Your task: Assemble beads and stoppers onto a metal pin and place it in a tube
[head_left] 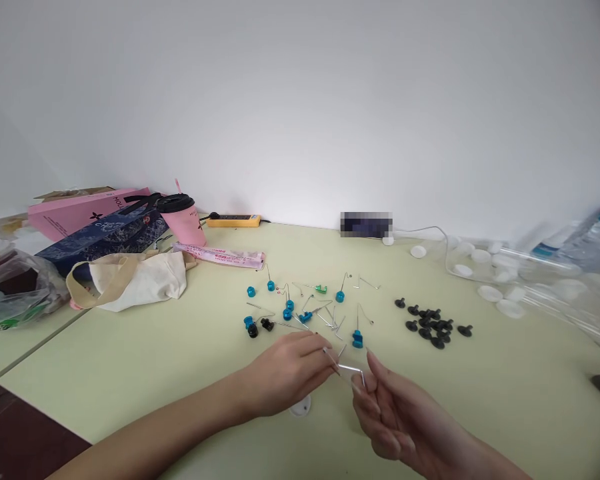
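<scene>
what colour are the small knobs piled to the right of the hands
Black: the pile of small round plastic knobs shows best in the head view.

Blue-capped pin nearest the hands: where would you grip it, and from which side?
Probably the blue block of the blue-capped pin, pinched from the near side. It is the only thick part, its thin wire stands upward, and loose pins crowd the far side. Left hand and right hand both hold a bent wire.
</scene>
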`<control>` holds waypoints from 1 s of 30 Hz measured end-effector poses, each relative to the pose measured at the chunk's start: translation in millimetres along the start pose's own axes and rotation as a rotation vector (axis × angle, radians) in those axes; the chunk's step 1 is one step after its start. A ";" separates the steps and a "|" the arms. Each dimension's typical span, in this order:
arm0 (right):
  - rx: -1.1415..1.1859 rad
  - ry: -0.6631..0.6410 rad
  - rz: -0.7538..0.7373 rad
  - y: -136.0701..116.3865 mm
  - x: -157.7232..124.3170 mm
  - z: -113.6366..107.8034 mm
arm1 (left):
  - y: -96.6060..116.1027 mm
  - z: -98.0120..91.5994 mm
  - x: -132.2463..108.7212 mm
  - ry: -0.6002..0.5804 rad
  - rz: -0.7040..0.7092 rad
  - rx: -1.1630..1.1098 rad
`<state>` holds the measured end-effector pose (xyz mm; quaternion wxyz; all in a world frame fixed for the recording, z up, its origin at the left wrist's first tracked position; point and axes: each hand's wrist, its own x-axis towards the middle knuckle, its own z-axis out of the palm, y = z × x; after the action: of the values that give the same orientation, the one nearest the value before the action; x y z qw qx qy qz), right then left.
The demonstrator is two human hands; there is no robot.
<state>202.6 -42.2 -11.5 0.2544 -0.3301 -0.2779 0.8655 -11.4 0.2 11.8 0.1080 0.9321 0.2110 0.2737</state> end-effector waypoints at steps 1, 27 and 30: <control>0.081 -0.032 0.030 1.7 0.9 -1.3 | -1.7 0.7 -1.1 0.003 0.086 0.084; -0.403 0.174 -0.113 -1.1 -3.7 5.3 | 1.5 -1.5 -0.3 0.016 -0.040 -0.113; -0.184 0.132 -0.077 -1.4 -3.3 7.2 | 2.5 -1.2 -2.0 0.045 0.101 0.012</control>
<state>200.0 -45.5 -4.7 0.2738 -0.3976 -0.3513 0.8022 -12.7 -2.9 12.7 0.0839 0.9358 0.1679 0.2983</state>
